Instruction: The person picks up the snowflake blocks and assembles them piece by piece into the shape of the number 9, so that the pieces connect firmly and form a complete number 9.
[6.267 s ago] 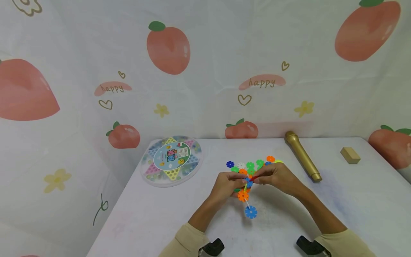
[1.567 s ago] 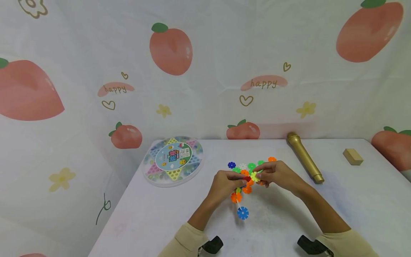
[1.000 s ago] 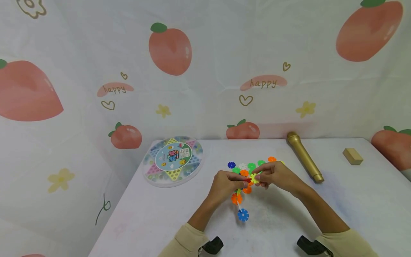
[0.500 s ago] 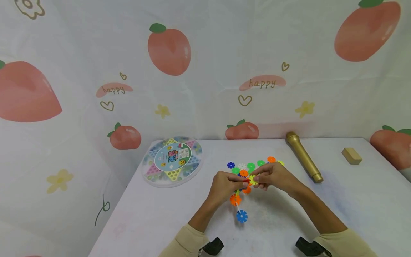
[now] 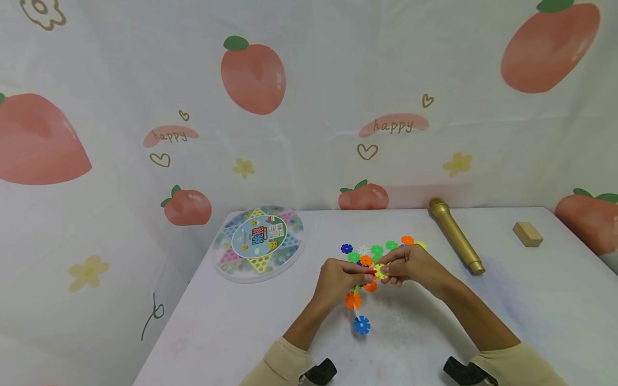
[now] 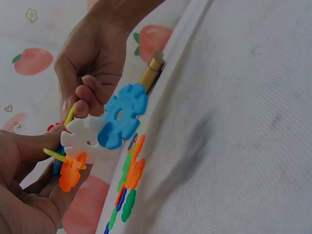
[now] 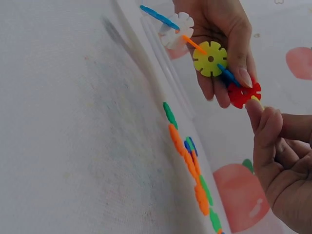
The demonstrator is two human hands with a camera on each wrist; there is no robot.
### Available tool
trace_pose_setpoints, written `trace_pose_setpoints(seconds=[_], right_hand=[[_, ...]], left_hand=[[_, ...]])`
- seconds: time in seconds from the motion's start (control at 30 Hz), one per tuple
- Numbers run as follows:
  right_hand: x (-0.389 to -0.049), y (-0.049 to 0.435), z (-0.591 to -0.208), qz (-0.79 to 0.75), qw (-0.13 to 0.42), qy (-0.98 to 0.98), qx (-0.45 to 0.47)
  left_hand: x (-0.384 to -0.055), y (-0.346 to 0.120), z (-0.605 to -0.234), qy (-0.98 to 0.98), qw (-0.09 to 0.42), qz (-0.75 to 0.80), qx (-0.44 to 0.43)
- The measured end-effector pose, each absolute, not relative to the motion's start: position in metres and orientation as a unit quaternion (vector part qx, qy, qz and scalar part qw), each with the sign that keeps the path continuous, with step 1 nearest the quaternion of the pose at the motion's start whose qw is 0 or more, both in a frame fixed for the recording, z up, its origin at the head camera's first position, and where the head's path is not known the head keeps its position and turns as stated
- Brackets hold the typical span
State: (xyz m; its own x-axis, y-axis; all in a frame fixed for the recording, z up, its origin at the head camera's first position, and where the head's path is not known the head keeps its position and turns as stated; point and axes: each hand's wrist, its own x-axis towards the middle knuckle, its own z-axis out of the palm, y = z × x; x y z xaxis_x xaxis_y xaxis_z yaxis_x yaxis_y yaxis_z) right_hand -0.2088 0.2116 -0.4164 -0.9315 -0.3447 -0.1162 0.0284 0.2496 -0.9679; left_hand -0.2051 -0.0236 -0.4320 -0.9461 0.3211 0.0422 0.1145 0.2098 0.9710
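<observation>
My left hand (image 5: 335, 281) pinches a red snowflake disc (image 7: 238, 98) at the upper end of a chain of slotted plastic discs. Between thumb and fingers, my right hand (image 5: 416, 267) pinches a yellow snowflake disc (image 5: 380, 271), its edge right at the red one. Below the left fingers the chain runs through a blue disc, another yellow disc (image 7: 210, 59) and an orange disc (image 6: 72, 173). A white disc (image 6: 80, 137) and a light blue disc (image 5: 362, 325) form its lower end, hanging over the table. Fingers partly cover the red disc.
Several loose snowflake discs (image 5: 377, 250), green, orange, white and blue, lie on the white table (image 5: 217, 343) behind the hands. A round Chinese checkers set (image 5: 241, 271) lies back left. To the right are a gold microphone (image 5: 456, 236) and a wooden block (image 5: 528, 234).
Earliest, my right hand held the red disc against a blue disc of the chain. Now my left hand pinches the red one and my right a yellow one. Over the last second both hands barely move.
</observation>
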Motion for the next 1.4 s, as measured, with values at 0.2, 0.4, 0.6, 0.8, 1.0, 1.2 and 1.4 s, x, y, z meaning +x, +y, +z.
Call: trace_pose_setpoints(seconds=[0.2, 0.4, 0.6, 0.8, 1.0, 1.2, 1.4], right_hand=[[-0.2089, 0.2084, -0.4172, -0.611, 0.153, 0.771, -0.086], [-0.2087, 0.2074, -0.4173, -0.608, 0.156, 0.773, -0.09], [-0.2089, 0.2073, -0.4191, -0.615, 0.165, 0.766, -0.09], [-0.2085, 0.2109, -0.4197, -0.608, 0.175, 0.767, -0.105], [-0.2095, 0.2132, -0.4167, -0.592, 0.173, 0.777, -0.128], [-0.2106, 0.2134, -0.4168, -0.587, 0.165, 0.784, -0.117], [-0.2119, 0.2127, -0.4199, -0.597, 0.163, 0.777, -0.115]], left_hand=[[-0.2038, -0.0232, -0.4318, 0.774, 0.075, 0.614, 0.136], [-0.203, -0.0215, -0.4321, 0.779, 0.075, 0.609, 0.132], [-0.2026, -0.0205, -0.4312, 0.785, 0.07, 0.6, 0.134], [-0.2022, -0.0201, -0.4301, 0.792, 0.085, 0.592, 0.127], [-0.2024, -0.0195, -0.4303, 0.78, 0.096, 0.606, 0.125], [-0.2013, -0.0183, -0.4312, 0.779, 0.09, 0.609, 0.116], [-0.1996, -0.0178, -0.4304, 0.754, 0.105, 0.64, 0.105]])
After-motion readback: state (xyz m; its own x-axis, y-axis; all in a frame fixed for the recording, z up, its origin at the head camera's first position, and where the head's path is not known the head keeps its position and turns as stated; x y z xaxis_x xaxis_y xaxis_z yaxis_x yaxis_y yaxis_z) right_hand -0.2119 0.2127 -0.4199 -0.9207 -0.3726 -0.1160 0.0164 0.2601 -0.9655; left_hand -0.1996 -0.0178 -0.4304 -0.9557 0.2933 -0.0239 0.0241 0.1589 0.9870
